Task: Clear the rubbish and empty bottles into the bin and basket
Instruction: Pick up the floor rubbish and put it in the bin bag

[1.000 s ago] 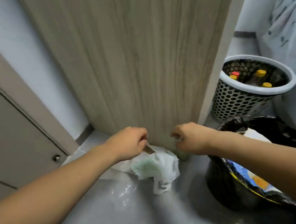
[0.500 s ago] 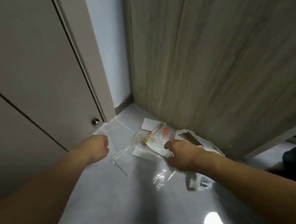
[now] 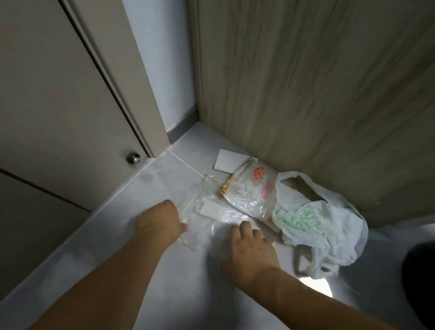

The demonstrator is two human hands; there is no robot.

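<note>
Grey floor tiles (image 3: 172,295) run into a corner between a pale door (image 3: 21,93) and a wood-grain panel (image 3: 336,66), and that corner is where my rubbish lies. Both hands are down on a clear plastic sleeve (image 3: 204,222): my left hand (image 3: 159,223) sits at its left edge, fingers curled under so I cannot tell whether they grip it, while my right hand (image 3: 247,252) lies flat on its near end, fingers fairly straight. Just beyond my right hand a printed snack wrapper (image 3: 248,194) stretches diagonally away toward the panel, and a crumpled white carrier bag (image 3: 326,222) rests to its right (nearest that hand). A white card (image 3: 228,160) lies farthest back.
</note>
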